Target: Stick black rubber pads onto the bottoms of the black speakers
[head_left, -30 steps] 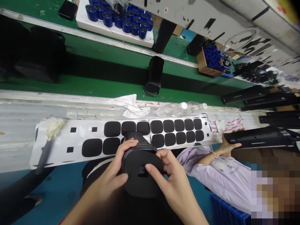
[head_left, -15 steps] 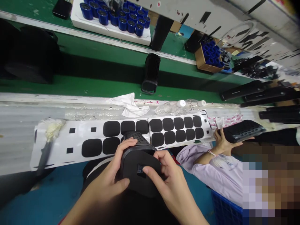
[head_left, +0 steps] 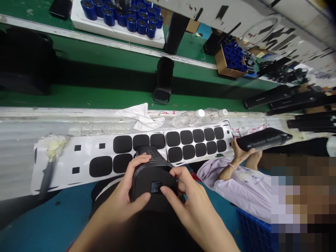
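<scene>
A black speaker-like housing (head_left: pixel 151 155) stands in front of me, its flat end facing me. A black pad (head_left: pixel 144 182) with a small printed label lies against that end. My left hand (head_left: pixel 131 189) wraps the housing's left side, thumb on the pad. With finger and thumb, my right hand (head_left: pixel 181 189) pinches the pad's right edge. Behind the housing lies a white sheet (head_left: pixel 63 157) of black rounded pads and small black squares. How much of the pad touches the housing cannot be made out.
A brush (head_left: pixel 49 168) lies on the sheet's left. Behind are a white cloth (head_left: pixel 147 120) and clear bottles (head_left: pixel 183 119). Another black housing (head_left: pixel 163 78) stands on the green belt (head_left: pixel 105 94). At right, a co-worker's hands (head_left: pixel 243 154) hold a black housing. Blue cylinders (head_left: pixel 131 22) fill a foam tray.
The pad now sits higher and flatter against the housing's end, and my left thumb has moved right onto it. The co-worker's housing has shifted and turned. The view has moved slightly.
</scene>
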A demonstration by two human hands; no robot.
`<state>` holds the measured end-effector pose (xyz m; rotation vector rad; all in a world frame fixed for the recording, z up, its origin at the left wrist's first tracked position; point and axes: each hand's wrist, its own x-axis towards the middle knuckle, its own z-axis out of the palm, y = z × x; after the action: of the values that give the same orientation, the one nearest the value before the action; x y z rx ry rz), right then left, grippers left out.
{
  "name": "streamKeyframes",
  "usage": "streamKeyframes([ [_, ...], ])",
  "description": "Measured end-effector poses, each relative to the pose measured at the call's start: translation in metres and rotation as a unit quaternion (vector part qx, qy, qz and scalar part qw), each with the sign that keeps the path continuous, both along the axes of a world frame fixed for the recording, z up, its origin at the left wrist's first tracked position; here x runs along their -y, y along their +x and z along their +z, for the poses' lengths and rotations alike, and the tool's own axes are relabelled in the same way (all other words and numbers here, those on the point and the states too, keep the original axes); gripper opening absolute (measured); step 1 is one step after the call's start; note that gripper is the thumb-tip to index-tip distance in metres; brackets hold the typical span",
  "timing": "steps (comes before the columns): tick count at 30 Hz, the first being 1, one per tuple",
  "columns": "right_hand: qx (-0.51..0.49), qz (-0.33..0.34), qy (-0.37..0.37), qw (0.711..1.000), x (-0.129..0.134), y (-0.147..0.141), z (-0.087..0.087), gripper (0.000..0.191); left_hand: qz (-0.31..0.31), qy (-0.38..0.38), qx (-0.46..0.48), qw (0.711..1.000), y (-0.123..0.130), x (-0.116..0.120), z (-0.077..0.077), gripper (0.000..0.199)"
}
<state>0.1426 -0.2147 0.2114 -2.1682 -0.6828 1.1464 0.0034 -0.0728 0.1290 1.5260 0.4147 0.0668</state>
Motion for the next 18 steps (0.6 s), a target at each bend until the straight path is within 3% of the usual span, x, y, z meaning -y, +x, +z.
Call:
streamKeyframes([
  [7,0.157,0.090,0.010,0.983,0.008,-0.008,-0.001,0.039,0.012,0.034,0.016,0.999,0.003,0.000,-0.005,0.060],
  [10,0.186,0.104,-0.002,0.977,0.010,-0.005,0.005,0.039,0.017,0.040,0.012,0.999,0.004,0.001,-0.007,0.061],
  [14,0.297,0.191,-0.026,0.935,0.021,0.003,0.015,0.049,0.026,0.051,0.004,0.998,0.005,0.001,-0.006,0.059],
  [18,0.301,0.224,-0.018,0.927,0.029,-0.001,0.014,0.071,0.022,0.049,-0.002,0.999,0.007,0.001,-0.005,0.060],
])
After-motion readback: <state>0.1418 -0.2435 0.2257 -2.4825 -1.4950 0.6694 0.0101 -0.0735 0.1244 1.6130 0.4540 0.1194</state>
